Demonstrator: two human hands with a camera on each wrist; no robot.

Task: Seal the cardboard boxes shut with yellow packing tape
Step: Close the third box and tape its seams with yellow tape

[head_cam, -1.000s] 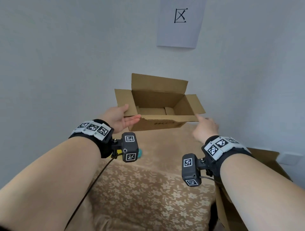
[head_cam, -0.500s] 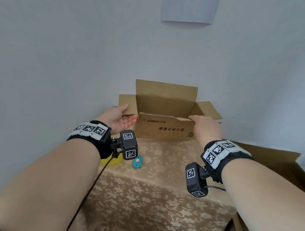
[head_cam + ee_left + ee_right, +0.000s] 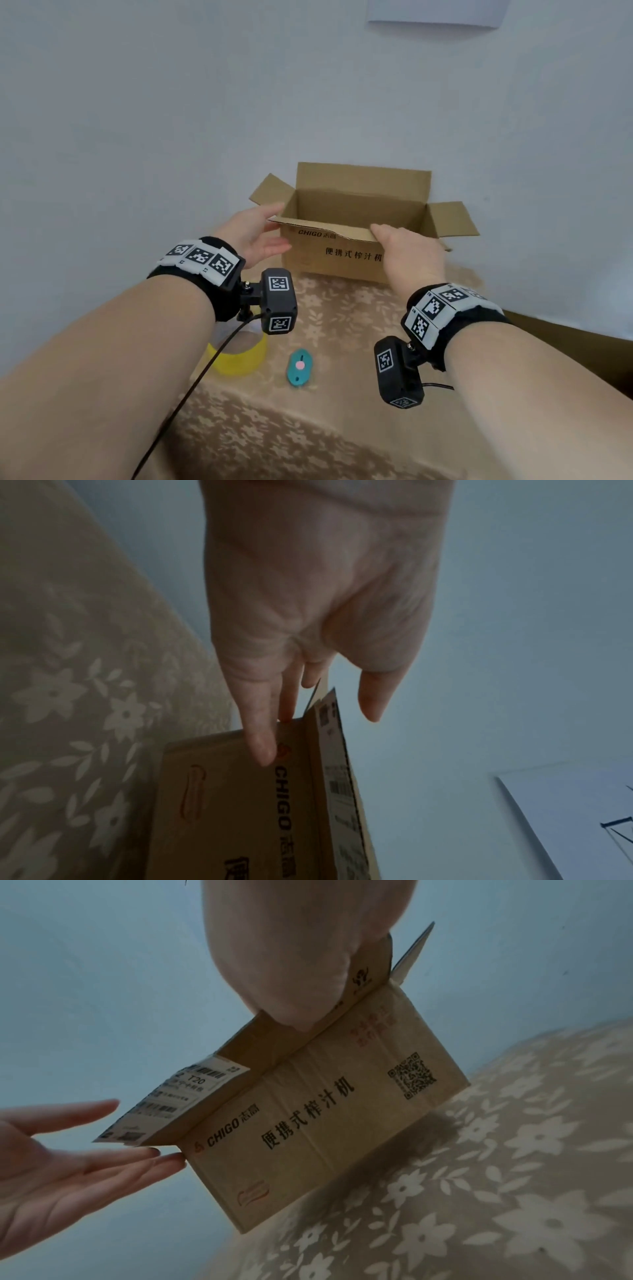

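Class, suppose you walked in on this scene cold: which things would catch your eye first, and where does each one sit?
First, the open cardboard box at the back of the flower-patterned table, flaps up, against the pale wall. The left hand reaches to its left corner while the right hand grips the front flap. Nearer the viewer lie a yellow tape roll and a small teal cutter, both untouched.

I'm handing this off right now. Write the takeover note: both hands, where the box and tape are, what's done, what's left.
Left hand: open, fingertips at the left front corner of the cardboard box.
Right hand: on the near flap; grip hidden.
Box stands on the table by the wall, all four flaps open.
Yellow tape roll and teal cutter lie on the table in front, untouched.
Done: box placed.
Left: fold flaps, tape the seam.
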